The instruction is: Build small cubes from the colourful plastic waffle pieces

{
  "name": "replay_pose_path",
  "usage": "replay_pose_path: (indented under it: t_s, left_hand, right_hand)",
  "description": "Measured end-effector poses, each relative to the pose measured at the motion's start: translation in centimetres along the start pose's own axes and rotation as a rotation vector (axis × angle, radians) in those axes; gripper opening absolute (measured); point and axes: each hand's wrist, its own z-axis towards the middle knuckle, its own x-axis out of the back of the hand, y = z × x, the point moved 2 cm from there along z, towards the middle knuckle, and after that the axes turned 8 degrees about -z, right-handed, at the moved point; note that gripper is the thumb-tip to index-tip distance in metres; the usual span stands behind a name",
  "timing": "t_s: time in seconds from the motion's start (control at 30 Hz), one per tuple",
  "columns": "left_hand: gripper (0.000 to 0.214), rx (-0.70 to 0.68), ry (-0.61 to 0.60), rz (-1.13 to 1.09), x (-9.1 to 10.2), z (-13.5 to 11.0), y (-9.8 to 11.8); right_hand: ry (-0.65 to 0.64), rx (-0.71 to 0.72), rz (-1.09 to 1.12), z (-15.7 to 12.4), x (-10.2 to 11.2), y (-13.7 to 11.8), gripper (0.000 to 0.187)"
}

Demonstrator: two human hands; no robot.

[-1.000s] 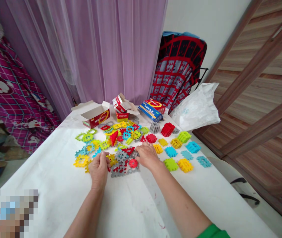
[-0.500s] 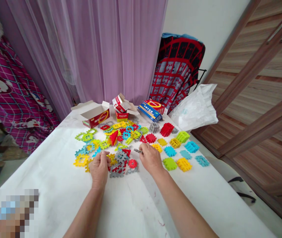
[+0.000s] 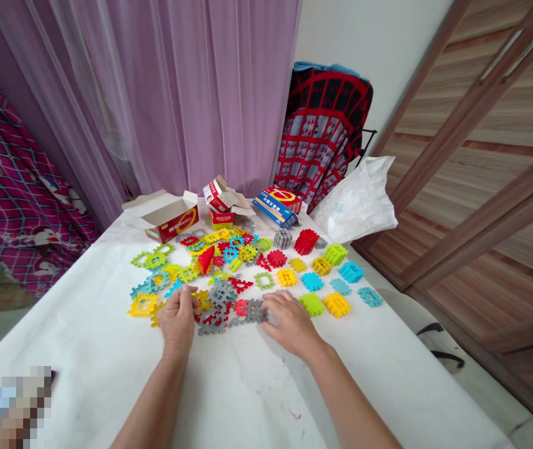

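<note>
At the near edge of the pile, a grey window piece (image 3: 254, 310) now lies low against the red round piece (image 3: 239, 308), apparently covering part of it, where half a second ago it was pinched edge-on in the air. The right hand (image 3: 292, 320) is half open, thumb apart, fingertips touching the piece's right edge; I cannot tell whether it grips. That shift puts the piece among other grey ones and uncovers a green frame (image 3: 257, 281) behind. The left hand (image 3: 176, 317) stays loosely curled beside a yellow piece (image 3: 205, 301), its hold unclear. Boxes (image 3: 276, 211) stand farther back.
</note>
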Motion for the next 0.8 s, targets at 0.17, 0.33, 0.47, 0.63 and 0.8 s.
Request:
replay_pose_path:
  t_s: [0.17, 0.33, 0.47, 0.63, 0.8]
  left_hand:
    - [0.040, 0.004, 0.005, 0.007, 0.1, 0.0, 0.1]
    - [0.042, 0.002, 0.002, 0.007, 0.1, 0.1, -0.2]
    - [0.044, 0.001, -0.007, 0.000, 0.1, 0.1, 0.0]
    - [0.046, -0.008, -0.003, 0.007, 0.1, 0.0, 0.3]
    - [0.050, -0.043, -0.015, 0.034, 0.2, 0.0, 0.3]
  right_hand:
    - [-0.093, 0.030, -0.027, 0.5, -1.0, -0.2, 0.026]
    - [-0.018, 0.000, -0.051, 0.5, -1.3, -0.3, 0.025]
    - [0.058, -0.062, -0.058, 0.4, -0.9, -0.7, 0.027]
    - [0.151, -0.143, -0.033, -0.1, -1.1, -1.2, 0.031]
    - [0.277, -0.204, -0.047, 0.1, -0.3, -0.4, 0.032]
